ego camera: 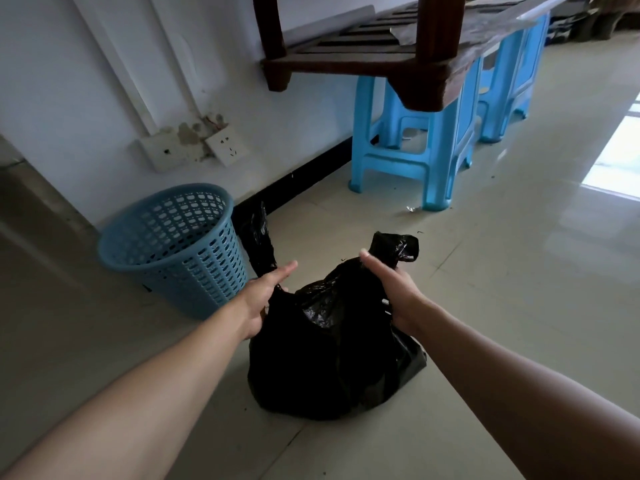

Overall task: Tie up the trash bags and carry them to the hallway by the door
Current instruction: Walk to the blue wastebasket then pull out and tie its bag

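A full black trash bag (332,355) sits on the tiled floor in front of me. My left hand (265,296) grips the bag's left handle strip, which stands up past my fingers toward the wall. My right hand (394,289) grips the right handle, whose bunched end sticks up above my thumb. Both handles are pulled apart and untied, and the bag's mouth between them is puckered. What is inside the bag is hidden.
An empty blue plastic mesh bin (176,247) stands left of the bag by the white wall. Blue plastic stools (415,147) hold up a dark wooden frame (381,50) along the wall. Loose wall sockets (194,147) hang above the black skirting. Open tiled floor (519,271) lies to the right.
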Tool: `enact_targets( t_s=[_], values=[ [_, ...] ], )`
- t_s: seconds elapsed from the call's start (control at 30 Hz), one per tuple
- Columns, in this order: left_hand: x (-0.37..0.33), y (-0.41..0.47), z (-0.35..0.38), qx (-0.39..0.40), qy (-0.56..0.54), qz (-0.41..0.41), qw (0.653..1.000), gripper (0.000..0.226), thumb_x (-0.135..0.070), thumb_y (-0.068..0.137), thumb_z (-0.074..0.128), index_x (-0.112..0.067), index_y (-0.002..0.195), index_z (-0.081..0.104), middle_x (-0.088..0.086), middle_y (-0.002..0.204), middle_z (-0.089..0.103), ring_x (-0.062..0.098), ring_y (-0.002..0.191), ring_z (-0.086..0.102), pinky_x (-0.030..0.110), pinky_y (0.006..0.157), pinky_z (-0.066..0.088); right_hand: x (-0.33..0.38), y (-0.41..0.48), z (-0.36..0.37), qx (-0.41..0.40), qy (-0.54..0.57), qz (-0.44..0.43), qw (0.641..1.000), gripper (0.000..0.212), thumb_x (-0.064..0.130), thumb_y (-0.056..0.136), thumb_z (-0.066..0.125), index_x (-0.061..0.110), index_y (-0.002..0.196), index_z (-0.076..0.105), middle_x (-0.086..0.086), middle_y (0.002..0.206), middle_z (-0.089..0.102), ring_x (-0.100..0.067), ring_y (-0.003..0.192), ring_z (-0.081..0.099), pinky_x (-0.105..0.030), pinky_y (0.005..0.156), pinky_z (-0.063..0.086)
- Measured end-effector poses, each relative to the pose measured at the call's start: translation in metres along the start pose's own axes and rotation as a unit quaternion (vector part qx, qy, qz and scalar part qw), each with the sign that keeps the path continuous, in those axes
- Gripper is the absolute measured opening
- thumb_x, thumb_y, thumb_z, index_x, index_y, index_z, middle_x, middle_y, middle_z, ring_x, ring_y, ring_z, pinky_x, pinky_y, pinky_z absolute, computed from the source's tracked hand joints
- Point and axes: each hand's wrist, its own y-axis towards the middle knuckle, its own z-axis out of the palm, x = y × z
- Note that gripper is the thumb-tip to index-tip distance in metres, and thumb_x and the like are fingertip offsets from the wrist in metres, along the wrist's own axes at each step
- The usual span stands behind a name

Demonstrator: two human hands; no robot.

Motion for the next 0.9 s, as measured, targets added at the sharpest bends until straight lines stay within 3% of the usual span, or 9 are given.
enact_targets(
  t_s=[0.1, 0.2, 0.27, 0.43, 0.57, 0.67, 0.77, 0.83, 0.9],
  values=[
    [0.009, -0.006, -0.009, 0.081, 0.102, 0.000, 0.991, 0.048, -0.053, 0.063, 0.077, -0.009, 0.078, 0.067, 0.002, 0.067, 0.069, 0.015, 0.057, 0.065, 0.018, 0.053, 0.050, -0.004, -0.003, -0.004, 0.040, -0.115, -0.042, 0.992, 0.040, 0.035, 0.076, 0.081, 0.009, 0.104, 0.071, -0.010, 0.098, 0.076, -0.020, 0.084, 0.075, -0.026, 0.069, 0.059],
    [0.019, -0.005, -0.018, 0.061, 0.241, 0.015, 0.968, 0.079, -0.054, 0.046, 0.089, -0.014, 0.111, 0.069, 0.000, 0.107, 0.073, 0.012, 0.101, 0.066, 0.021, 0.090, 0.044, -0.007, 0.002, -0.001, -0.006, -0.151, -0.021, 0.988, 0.038, 0.031, 0.078, 0.080, 0.003, 0.102, 0.070, -0.013, 0.092, 0.076, -0.026, 0.082, 0.074, -0.036, 0.077, 0.060],
    [0.022, -0.002, -0.020, 0.019, 0.254, 0.036, 0.966, 0.061, -0.039, 0.059, 0.089, -0.016, 0.110, 0.064, 0.000, 0.107, 0.070, 0.013, 0.100, 0.062, 0.024, 0.092, 0.041, -0.006, 0.004, 0.004, -0.065, -0.109, -0.018, 0.992, 0.030, 0.026, 0.082, 0.075, 0.000, 0.096, 0.069, -0.017, 0.089, 0.075, -0.029, 0.079, 0.073, -0.038, 0.076, 0.061],
    [0.012, -0.001, -0.010, -0.039, 0.099, 0.059, 0.993, 0.035, -0.016, 0.080, 0.075, 0.003, 0.107, 0.065, 0.019, 0.097, 0.072, 0.031, 0.083, 0.072, 0.032, 0.071, 0.058, 0.001, 0.012, 0.015, -0.112, 0.077, 0.007, 0.991, 0.026, 0.016, 0.084, 0.067, -0.006, 0.099, 0.068, -0.023, 0.090, 0.073, -0.035, 0.078, 0.072, -0.051, 0.079, 0.059],
    [-0.009, -0.006, 0.009, -0.062, -0.069, 0.050, 0.994, 0.007, -0.008, 0.088, 0.061, -0.002, 0.090, 0.062, 0.018, 0.078, 0.064, 0.029, 0.064, 0.065, 0.031, 0.050, 0.057, 0.005, 0.019, 0.020, -0.134, 0.136, 0.027, 0.981, 0.033, 0.027, 0.088, 0.068, 0.000, 0.107, 0.068, -0.016, 0.088, 0.074, -0.029, 0.068, 0.071, -0.049, 0.076, 0.059],
    [-0.021, -0.001, 0.020, -0.055, -0.157, 0.042, 0.985, 0.021, -0.015, 0.089, 0.061, -0.002, 0.106, 0.064, 0.023, 0.101, 0.068, 0.033, 0.078, 0.068, 0.038, 0.054, 0.059, 0.007, 0.016, 0.025, -0.097, 0.178, 0.046, 0.978, 0.049, 0.045, 0.088, 0.065, 0.002, 0.112, 0.068, -0.016, 0.096, 0.075, -0.030, 0.079, 0.073, -0.050, 0.080, 0.058],
    [-0.027, 0.000, 0.031, -0.053, -0.193, 0.050, 0.979, 0.038, -0.022, 0.088, 0.066, 0.000, 0.118, 0.064, 0.023, 0.110, 0.069, 0.036, 0.089, 0.071, 0.040, 0.055, 0.058, 0.014, 0.002, 0.026, 0.047, 0.176, 0.059, 0.982, 0.065, 0.061, 0.085, 0.058, 0.001, 0.110, 0.069, -0.019, 0.102, 0.073, -0.031, 0.089, 0.072, -0.044, 0.083, 0.057],
    [-0.027, 0.002, 0.036, -0.046, -0.186, 0.067, 0.979, 0.042, -0.029, 0.089, 0.066, -0.001, 0.119, 0.063, 0.023, 0.106, 0.071, 0.036, 0.085, 0.072, 0.041, 0.058, 0.059, 0.016, -0.002, 0.029, 0.090, 0.104, 0.057, 0.989, 0.048, 0.046, 0.083, 0.070, 0.000, 0.097, 0.070, -0.017, 0.089, 0.073, -0.029, 0.076, 0.072, -0.041, 0.076, 0.058],
    [-0.026, 0.001, 0.037, -0.017, -0.169, 0.060, 0.984, 0.049, -0.040, 0.089, 0.065, -0.001, 0.119, 0.063, 0.022, 0.107, 0.071, 0.035, 0.087, 0.072, 0.041, 0.065, 0.060, 0.014, 0.002, 0.032, 0.021, 0.048, 0.056, 0.997, 0.029, 0.022, 0.078, 0.079, 0.000, 0.093, 0.068, -0.013, 0.074, 0.069, -0.026, 0.060, 0.068, -0.038, 0.062, 0.059]
  ],
)
